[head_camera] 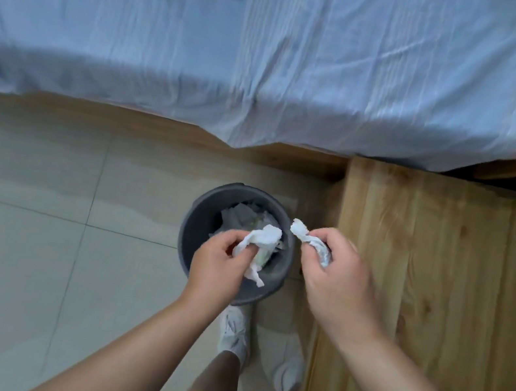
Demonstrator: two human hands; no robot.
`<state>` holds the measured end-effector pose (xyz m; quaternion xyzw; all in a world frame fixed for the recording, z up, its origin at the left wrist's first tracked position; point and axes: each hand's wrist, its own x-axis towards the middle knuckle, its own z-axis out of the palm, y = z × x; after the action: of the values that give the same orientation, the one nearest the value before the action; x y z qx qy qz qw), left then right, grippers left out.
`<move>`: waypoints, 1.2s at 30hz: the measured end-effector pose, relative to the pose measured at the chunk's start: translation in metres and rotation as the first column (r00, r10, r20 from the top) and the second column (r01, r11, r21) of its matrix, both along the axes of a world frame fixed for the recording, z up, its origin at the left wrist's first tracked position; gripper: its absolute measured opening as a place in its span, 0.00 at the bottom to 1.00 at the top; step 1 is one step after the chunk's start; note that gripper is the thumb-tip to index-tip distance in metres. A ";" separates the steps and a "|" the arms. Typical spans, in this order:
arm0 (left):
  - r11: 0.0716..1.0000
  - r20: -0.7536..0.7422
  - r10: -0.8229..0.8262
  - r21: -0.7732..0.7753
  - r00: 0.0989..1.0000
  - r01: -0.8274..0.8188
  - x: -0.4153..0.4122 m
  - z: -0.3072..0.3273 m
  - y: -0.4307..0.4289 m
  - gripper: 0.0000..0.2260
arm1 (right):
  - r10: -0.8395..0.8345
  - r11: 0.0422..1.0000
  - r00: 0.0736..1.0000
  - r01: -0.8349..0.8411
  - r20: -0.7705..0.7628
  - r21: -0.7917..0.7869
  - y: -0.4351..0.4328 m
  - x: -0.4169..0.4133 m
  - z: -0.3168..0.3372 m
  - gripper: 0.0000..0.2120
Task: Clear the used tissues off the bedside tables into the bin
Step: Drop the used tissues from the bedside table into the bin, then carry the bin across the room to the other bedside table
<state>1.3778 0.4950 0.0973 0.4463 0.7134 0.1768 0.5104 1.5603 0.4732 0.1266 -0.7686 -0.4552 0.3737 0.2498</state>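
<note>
Grey plastic bin (203,216), smooth and matt on the inside. The left tissue (264,238) and the right tissue (300,230) are soft white paper, crumpled and twisted. The counter (444,262) is pale bare wood, grain and knots showing. Floor (18,239): beige tiles with a dull sheen. Bed sheet (273,60): light blue cloth, creased, finely ribbed.
</note>
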 end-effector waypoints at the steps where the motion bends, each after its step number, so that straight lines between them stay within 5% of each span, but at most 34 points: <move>1: 0.996 0.023 0.078 -0.040 0.997 -0.077 -0.011 -0.006 -0.001 0.07 | 0.026 0.999 1.000 -0.026 0.000 -0.028 0.003 -0.010 -0.007 0.02; 5: 0.945 0.067 0.309 -0.136 0.949 -0.298 -0.044 -0.028 -0.003 0.02 | 0.173 0.961 0.985 -0.166 0.010 -0.223 0.009 -0.039 -0.039 0.07; 13: 0.885 0.194 0.383 -0.356 0.903 -0.298 -0.076 -0.049 -0.013 0.18 | 0.277 0.878 0.960 -0.243 0.024 -0.412 0.000 -0.062 -0.077 0.23; 25: 0.933 0.050 0.286 -0.242 0.957 -0.266 -0.119 -0.058 -0.033 0.10 | 0.319 0.871 0.939 -0.236 0.129 -0.432 -0.002 -0.055 -0.076 0.23; 31: 0.958 -0.162 0.102 -0.248 0.981 -0.141 -0.145 -0.100 -0.031 0.25 | 0.240 0.867 0.960 -0.147 0.141 -0.476 0.015 -0.058 -0.118 0.27; 36: 0.901 -0.053 0.058 -0.427 0.997 -0.075 -0.154 -0.140 -0.024 0.29 | 0.138 0.822 0.982 -0.040 0.132 -0.567 0.029 -0.058 -0.154 0.31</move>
<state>1.2234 0.4708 -0.0423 0.3020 0.7596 0.0244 0.5756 1.5024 0.5025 -0.0275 -0.8143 -0.3798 0.4366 -0.0442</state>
